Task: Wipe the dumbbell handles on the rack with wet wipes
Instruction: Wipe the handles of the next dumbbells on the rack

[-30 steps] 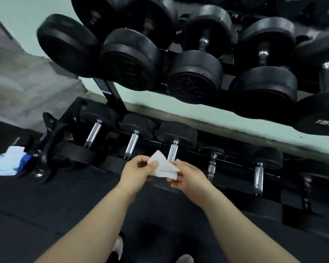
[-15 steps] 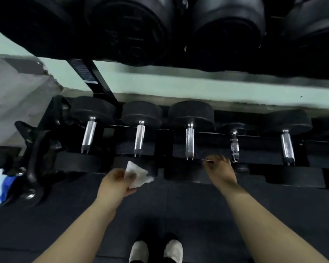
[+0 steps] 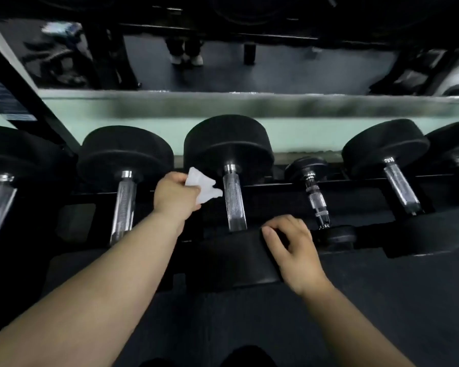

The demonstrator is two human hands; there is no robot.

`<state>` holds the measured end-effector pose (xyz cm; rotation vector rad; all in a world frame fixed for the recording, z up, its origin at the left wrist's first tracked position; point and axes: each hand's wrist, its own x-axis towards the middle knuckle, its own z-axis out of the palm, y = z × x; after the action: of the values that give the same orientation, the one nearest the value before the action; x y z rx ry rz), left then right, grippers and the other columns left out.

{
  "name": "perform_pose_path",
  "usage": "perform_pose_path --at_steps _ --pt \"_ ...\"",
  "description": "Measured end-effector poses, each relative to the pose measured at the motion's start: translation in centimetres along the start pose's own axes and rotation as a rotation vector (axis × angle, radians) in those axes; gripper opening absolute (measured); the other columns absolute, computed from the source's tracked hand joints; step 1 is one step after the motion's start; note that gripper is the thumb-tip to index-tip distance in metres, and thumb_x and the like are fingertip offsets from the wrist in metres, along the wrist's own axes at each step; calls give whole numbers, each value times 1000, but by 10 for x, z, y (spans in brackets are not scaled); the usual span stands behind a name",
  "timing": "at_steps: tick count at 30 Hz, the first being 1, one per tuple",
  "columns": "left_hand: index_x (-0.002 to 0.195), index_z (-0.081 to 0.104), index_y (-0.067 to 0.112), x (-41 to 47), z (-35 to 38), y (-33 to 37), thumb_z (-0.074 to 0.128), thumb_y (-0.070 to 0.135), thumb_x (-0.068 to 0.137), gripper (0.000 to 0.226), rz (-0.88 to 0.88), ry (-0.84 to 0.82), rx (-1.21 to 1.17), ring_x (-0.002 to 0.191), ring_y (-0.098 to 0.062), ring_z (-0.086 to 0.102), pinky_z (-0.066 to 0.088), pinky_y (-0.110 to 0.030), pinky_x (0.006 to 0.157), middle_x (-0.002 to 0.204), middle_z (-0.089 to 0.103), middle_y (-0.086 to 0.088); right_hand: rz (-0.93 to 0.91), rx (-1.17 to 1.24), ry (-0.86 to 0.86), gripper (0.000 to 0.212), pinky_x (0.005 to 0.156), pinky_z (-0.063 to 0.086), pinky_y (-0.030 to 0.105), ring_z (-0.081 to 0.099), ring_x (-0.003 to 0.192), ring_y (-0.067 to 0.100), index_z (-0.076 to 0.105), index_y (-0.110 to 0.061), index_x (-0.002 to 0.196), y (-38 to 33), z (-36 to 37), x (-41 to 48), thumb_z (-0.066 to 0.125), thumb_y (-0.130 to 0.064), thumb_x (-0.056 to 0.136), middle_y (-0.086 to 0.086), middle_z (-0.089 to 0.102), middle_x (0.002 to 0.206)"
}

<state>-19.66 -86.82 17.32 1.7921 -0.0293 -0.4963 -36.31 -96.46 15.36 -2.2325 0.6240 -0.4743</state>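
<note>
Several black dumbbells with chrome handles lie side by side on the bottom shelf of the rack [image 3: 270, 185]. My left hand [image 3: 175, 197] pinches a crumpled white wet wipe [image 3: 203, 189] just left of the middle dumbbell's chrome handle [image 3: 233, 202]; the wipe's edge is close to the handle, and contact cannot be told. My right hand [image 3: 292, 250] rests with curled fingers on the near black head [image 3: 233, 263] of that same dumbbell. A chrome handle [image 3: 123, 207] lies left of my left hand. A smaller dumbbell [image 3: 316, 200] sits right of the middle one.
A mirror strip [image 3: 223, 67] behind the rack reflects the floor and a person's shoes. The rack's slanted upright [image 3: 19, 96] rises at the left. More dumbbells [image 3: 400, 186] continue to the right. Dark rubber floor [image 3: 382, 313] lies in front of the rack.
The view has dropped close to the bottom shelf. My left hand moved up and right with the wipe toward the middle handle. My right hand settled on that dumbbell's near head.
</note>
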Motion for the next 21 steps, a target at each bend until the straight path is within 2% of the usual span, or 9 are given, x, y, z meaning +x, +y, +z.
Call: perform_pose_path --at_steps 2,4,7,9,12,13,16,18,21 --pt "102 57 3 15 12 -8 50 -4 84 21 31 -11 65 78 -22 57 52 -32 65 97 56 -11 -12 65 4 11 79 28 -1 44 92 -6 49 -41 69 5 2 -1 47 -43 80 -19 53 80" --pt "99 58 5 25 19 -17 51 -1 83 18 80 24 172 71 -23 57 55 -39 74 95 58 -12 -22 96 23 19 77 30 -1 47 93 0 51 -38 68 9 3 -2 53 -32 87 -16 54 80" --pt "104 59 5 27 24 -27 54 3 82 22 160 39 307 87 -28 60 43 -27 69 95 60 -10 -2 130 14 20 77 31 -1 47 94 1 53 -35 69 8 3 -3 53 -26 87 -15 55 82" --pt "105 60 3 24 29 -31 57 5 83 23 170 -52 261 84 -22 56 42 -25 66 96 61 -10 8 127 12 20 76 30 -2 47 94 0 53 -36 69 7 3 -3 52 -26 86 -16 55 81" --pt "109 60 2 19 37 -32 60 10 85 26 159 -177 136 88 -15 53 50 -34 85 101 61 -8 13 104 7 21 76 30 -2 46 94 0 51 -37 69 4 3 -3 52 -26 88 -15 55 81" --pt "110 60 2 20 38 -33 59 12 86 26 166 -196 129 88 -15 53 50 -35 87 99 59 -6 10 99 12 22 77 30 -1 46 94 0 51 -37 69 4 3 -4 51 -28 88 -16 55 81" --pt "105 63 -2 22 34 -35 60 7 85 22 162 -296 88 74 -10 56 49 -21 67 97 61 -7 0 100 32 18 76 30 -1 46 93 -1 51 -39 68 5 5 -3 48 -37 85 -16 56 80" --pt "96 68 -2 18 29 -36 65 6 80 18 221 -431 230 67 0 58 46 -8 56 98 69 -6 -2 106 35 16 76 30 -1 46 92 -2 50 -40 67 5 5 -3 46 -39 82 -16 56 79" --pt "93 72 5 6 28 -31 70 15 77 19 330 -522 517 84 -2 60 38 -1 61 99 71 -5 -6 85 26 12 75 29 -2 45 90 -4 50 -40 66 4 5 -2 42 -41 77 -18 56 78"
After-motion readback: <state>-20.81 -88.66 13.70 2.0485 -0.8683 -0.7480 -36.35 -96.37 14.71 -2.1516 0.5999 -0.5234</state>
